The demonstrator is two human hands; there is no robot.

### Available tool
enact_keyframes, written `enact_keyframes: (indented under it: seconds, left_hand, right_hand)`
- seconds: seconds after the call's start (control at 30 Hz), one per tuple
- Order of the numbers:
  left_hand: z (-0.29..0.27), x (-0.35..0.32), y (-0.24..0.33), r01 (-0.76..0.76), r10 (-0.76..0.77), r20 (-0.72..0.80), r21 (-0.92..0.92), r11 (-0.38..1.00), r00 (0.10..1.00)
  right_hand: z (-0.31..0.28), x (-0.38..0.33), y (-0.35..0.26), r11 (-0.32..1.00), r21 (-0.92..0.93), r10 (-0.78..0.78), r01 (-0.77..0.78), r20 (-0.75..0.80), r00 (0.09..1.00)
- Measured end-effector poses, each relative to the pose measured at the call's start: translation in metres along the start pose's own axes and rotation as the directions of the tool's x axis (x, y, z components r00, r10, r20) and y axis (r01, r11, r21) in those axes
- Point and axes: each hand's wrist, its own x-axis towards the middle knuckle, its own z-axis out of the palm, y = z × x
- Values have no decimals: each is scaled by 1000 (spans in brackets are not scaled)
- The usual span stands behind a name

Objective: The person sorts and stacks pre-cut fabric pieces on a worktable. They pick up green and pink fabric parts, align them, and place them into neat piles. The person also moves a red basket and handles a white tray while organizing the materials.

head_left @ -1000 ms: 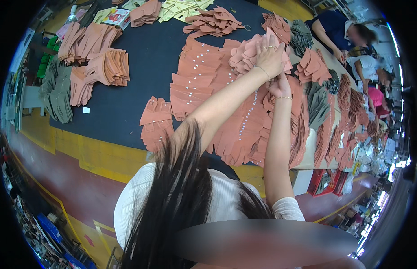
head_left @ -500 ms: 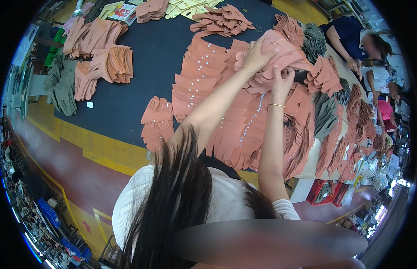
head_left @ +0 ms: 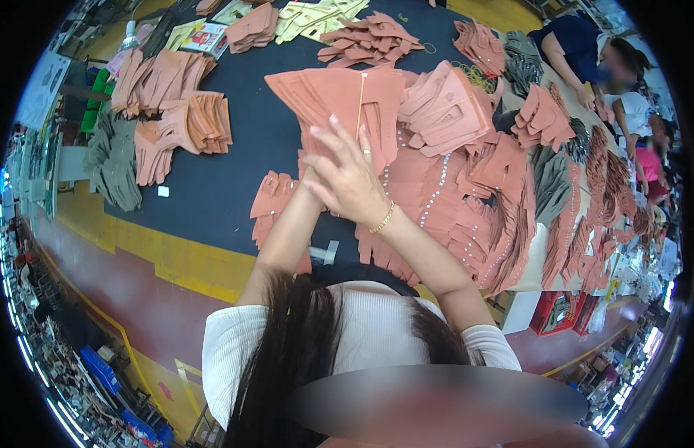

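My right hand (head_left: 354, 175) lies with its fingers stretched and spread over the lower part of a fanned batch of salmon-coloured cut pieces (head_left: 324, 93). A thin pale strip runs down this batch. My left hand (head_left: 311, 181) is at the lower edge of the same batch, crossed by my right hand. Its fingers are hidden, so its grip does not show. Right of the batch rests a thick stack of salmon pieces with slots (head_left: 447, 108), untouched. Below it spread overlapping rows of salmon pieces (head_left: 414, 187) with small white stickers.
More salmon stacks (head_left: 194, 123) and grey-green pieces (head_left: 115, 160) lie at the left of the dark table (head_left: 246, 104). Yellow pieces (head_left: 317, 19) and a salmon heap (head_left: 373, 37) are at the far side. A person (head_left: 571, 56) stands at the right; red crates (head_left: 552, 313) sit below.
Both hands have left the slotted stack at the upper right, which now rests on the table. They have moved left and nearer, to the fanned batch, which now stands out above the rows.
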Motion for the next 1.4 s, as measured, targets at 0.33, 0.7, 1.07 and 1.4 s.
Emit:
enact_keyframes:
  seconds: [0.33, 0.7, 1.07, 1.4]
  left_hand:
    - [-7, -99, -8, 115, -115, -102, 0, 993, 988]
    - [-12, -121, -27, 297, -278, -145, 129, 946, 950]
    - [-11, -220, -59, 509, -448, -338, 116, 853, 827]
    - [-3, -199, -72, 544, -448, -313, 401, 737, 838]
  right_hand:
    - [-46, -40, -58, 990, 139, -26, 34, -52, 998]
    - [-41, -78, -76, 951, 181, 293, -252, -252, 922]
    - [-33, -153, -52, 691, 429, 684, -582, -126, 719]
    - [9, -195, -63, -538, 836, 692, -110, 513, 508]
